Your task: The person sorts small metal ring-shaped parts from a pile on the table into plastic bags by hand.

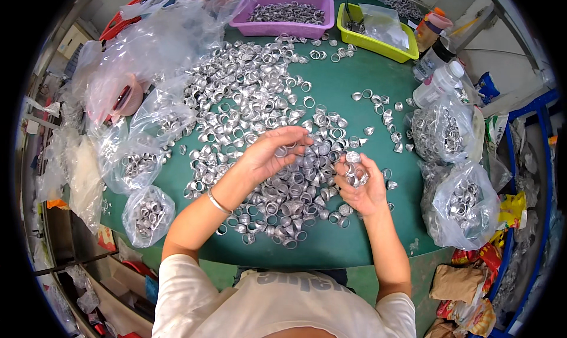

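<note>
Several metal rings (353, 157) cupped in right hand (367, 191), toward bench's (354, 243) near-right corner | left hand (264, 153) curled, hold I can't tell | likely light, stiff, slippery; pinch by sides

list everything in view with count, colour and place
Rings: uncountable, silver, heaped mid-table
Table: one, green, beneath the rings
Tub: one, purple, far edge
Tray: one, yellow-green, right of the tub
Bags of rings: at least four, clear, both sides
Loose plastic: count unclear, clear, far left
Basket: one, red, far left
Container: one, pink, left side
Bottles: at least three, mixed colours, far right
Frame: one, blue, right edge
Paper bag: at least one, brown, lower right
Shirt: one, off-white, bottom centre
Bracelet: one, silver, left wrist
Left hand: one, bare, over the rings
Right hand: one, bare, right, holding rings
</note>
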### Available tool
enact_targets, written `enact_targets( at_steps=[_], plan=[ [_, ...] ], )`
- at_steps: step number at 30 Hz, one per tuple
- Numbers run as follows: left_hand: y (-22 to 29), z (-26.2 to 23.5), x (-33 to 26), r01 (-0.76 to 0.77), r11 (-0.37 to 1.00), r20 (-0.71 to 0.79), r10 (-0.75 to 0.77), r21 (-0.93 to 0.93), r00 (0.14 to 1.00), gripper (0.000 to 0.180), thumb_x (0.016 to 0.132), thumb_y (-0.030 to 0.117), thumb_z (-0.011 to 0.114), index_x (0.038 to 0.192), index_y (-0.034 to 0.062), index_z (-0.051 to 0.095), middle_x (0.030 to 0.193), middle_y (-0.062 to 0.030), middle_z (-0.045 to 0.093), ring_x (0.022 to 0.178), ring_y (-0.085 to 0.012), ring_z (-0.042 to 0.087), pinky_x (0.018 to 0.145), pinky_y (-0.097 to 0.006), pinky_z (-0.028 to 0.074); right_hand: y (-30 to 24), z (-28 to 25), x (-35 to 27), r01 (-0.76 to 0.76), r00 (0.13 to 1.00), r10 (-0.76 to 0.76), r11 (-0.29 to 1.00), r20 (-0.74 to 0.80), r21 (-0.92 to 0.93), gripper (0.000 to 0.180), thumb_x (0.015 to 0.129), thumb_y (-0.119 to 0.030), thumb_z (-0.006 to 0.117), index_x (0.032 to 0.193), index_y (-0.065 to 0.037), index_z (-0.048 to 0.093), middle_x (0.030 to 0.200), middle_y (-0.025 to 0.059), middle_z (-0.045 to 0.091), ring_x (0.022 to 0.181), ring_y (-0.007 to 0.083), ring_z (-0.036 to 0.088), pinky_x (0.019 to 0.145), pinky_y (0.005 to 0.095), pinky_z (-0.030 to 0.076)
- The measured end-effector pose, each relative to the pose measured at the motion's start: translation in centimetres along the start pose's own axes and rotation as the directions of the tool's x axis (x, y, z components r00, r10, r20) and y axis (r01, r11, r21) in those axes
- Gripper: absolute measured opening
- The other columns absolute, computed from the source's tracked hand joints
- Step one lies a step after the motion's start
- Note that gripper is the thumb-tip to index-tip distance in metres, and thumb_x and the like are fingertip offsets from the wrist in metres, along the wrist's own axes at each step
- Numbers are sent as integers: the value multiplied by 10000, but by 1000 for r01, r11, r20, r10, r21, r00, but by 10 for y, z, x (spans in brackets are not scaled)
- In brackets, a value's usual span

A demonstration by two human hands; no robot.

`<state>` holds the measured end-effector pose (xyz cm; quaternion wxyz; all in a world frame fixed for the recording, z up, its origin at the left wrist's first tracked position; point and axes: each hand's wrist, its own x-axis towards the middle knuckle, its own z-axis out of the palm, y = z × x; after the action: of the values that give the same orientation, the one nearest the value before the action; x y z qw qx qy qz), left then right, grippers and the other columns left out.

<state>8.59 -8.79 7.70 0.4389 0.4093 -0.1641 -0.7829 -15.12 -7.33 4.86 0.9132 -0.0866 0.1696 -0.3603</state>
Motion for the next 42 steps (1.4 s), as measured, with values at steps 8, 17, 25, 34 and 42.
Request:
enact_targets(
  at_steps=[8,17,25,34,42],
  plan=[
    [-12,-6,10,-409,689,199,367,599,909,189,858,55,546,1036,29,603,890,-94,616,672,-151,581,517,-234,432,-9,1,-4,156,982,-156,988,-108,-2,331,904,-303,420,1022,-26,558,829,114,544,542,151,437,373,238,332],
    [-27,12,38,-364,-285,461,475,887,750,133,770,20,593,901,25,618,838,-132,584,743,-336,590,639,-391,474,-17,12,28,-256,748,-650,-472,136,-843,179,690,-194,724,815,-76,674,805,99,612,701,300,596,635,384,463],
    [-5,13,28,-208,778,106,181,593,978,178,840,-6,530,999,6,611,800,-26,578,555,-57,445,436,-191,323,-34,0,14,124,908,-409,474,-93,-872,64,807,-92,628,818,-32,611,677,14,542,601,128,499,504,253,382],
    [-14,23,10,-2,979,233,-46,204,971,210,845,-21,523,1045,-22,586,851,-103,613,536,-51,400,436,-162,310,-19,-9,-9,160,979,-132,970,157,-182,77,867,-96,519,924,-49,542,846,83,510,584,123,403,454,196,318],
    [-11,24,1,36,998,208,-48,59,977,256,808,16,509,1051,-3,590,862,-81,622,726,-130,600,478,-172,426,-16,-17,-4,284,957,-289,950,-16,-130,238,923,-248,476,783,-62,526,850,99,535,709,232,577,458,225,428]
  ],
)
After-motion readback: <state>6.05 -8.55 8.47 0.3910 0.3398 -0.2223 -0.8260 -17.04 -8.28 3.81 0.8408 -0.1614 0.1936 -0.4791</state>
